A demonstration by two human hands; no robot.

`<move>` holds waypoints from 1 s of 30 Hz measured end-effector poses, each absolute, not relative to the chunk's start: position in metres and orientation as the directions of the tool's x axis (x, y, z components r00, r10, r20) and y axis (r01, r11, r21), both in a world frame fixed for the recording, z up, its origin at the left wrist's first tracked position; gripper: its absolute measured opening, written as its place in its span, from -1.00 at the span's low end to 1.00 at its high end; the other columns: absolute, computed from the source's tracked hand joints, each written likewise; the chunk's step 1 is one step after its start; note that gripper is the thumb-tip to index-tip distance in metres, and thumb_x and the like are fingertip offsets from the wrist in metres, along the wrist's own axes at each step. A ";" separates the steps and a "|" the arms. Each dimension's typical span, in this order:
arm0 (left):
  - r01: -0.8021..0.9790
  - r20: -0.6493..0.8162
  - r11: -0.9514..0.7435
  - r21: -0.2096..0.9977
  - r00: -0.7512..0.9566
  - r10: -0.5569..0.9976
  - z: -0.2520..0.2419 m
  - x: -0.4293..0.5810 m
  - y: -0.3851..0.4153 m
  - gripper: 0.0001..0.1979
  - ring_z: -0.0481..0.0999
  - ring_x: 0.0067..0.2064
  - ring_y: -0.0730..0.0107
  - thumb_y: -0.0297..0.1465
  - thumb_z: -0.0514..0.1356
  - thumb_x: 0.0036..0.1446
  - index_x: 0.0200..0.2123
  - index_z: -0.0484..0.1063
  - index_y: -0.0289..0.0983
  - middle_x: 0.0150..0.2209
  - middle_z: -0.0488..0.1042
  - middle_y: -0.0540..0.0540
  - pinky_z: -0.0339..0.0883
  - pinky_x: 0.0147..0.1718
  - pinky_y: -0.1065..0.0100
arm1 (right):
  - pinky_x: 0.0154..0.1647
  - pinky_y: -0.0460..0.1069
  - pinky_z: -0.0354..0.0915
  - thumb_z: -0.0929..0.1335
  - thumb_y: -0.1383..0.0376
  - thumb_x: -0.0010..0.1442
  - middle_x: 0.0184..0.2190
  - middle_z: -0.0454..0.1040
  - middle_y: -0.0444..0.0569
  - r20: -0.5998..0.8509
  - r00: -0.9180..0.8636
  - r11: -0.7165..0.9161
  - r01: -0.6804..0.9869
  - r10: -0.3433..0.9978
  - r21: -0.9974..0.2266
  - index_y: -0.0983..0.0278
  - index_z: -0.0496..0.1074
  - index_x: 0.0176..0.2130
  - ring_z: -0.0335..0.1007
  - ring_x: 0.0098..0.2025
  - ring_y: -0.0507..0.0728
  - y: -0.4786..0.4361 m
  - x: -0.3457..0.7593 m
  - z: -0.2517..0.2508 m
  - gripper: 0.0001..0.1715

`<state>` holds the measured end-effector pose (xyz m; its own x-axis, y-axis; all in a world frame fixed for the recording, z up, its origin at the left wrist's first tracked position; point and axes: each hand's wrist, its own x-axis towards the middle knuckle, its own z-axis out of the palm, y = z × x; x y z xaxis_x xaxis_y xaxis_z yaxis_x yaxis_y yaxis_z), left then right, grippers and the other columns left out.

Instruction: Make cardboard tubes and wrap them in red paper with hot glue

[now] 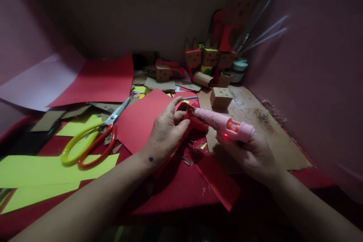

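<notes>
My right hand (253, 159) is wrapped round the handle of a pink glue gun (215, 119), which has a small red light glowing on its side. Its nozzle points left, at the rim of a cardboard tube covered in red paper (195, 121). That tube is gripped by my left hand (168, 126), whose fingers hide part of it. I cannot tell whether the nozzle touches the rim. Just behind the tube stands a small cardboard box with a drawn face (221, 98). A red paper strip (218, 181) lies below the glue gun.
Scissors (110, 121) with yellow and red handles lie at left on yellow paper (34, 170). Large red sheets (99, 79) are behind them. Several cardboard figures (210, 58) and a turquoise pot (239, 70) holding sticks stand at the back right. A cardboard sheet (272, 136) lies near the wall.
</notes>
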<state>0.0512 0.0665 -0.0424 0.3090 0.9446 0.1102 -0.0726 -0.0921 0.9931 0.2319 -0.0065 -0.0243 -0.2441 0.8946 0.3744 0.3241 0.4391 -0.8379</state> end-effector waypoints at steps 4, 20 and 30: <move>-0.044 0.098 -0.089 0.995 0.282 0.954 -0.043 0.051 0.067 -0.33 0.60 -0.10 0.18 -0.46 0.25 0.09 0.27 0.15 -0.20 -0.12 0.61 -0.14 0.49 -0.15 0.25 | 0.30 0.23 0.18 0.24 0.29 0.34 0.25 0.31 -0.10 0.375 -0.241 0.440 0.335 0.895 -0.833 0.08 0.26 0.26 0.21 0.28 0.26 -0.006 0.232 -0.025 -0.48; -0.037 0.116 -0.110 0.993 0.289 0.950 -0.042 0.050 0.067 -0.30 0.58 -0.04 0.13 -0.45 0.25 0.09 0.29 0.11 -0.26 -0.13 0.61 -0.17 0.47 -0.05 0.16 | 0.35 0.19 0.10 0.24 0.32 0.34 0.26 0.28 -0.10 0.377 -0.241 0.440 0.319 0.894 -0.840 0.09 0.27 0.26 0.17 0.31 0.23 -0.009 0.234 -0.026 -0.48; -0.032 0.159 -0.157 0.987 0.282 0.946 -0.042 0.051 0.066 -0.34 0.59 -0.05 0.12 -0.46 0.22 0.10 0.26 0.12 -0.33 -0.13 0.62 -0.19 0.43 -0.01 0.11 | 0.36 0.16 0.11 0.24 0.34 0.34 0.26 0.28 -0.10 0.407 -0.247 0.469 0.312 0.880 -0.826 0.15 0.26 0.27 0.18 0.30 0.24 -0.007 0.232 -0.028 -0.48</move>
<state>0.0511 0.0663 -0.0418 0.2818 0.9462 0.1592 -0.0320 -0.1566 0.9871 0.2319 -0.0075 -0.0275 -0.2469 0.8796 0.4067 0.3120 0.4695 -0.8260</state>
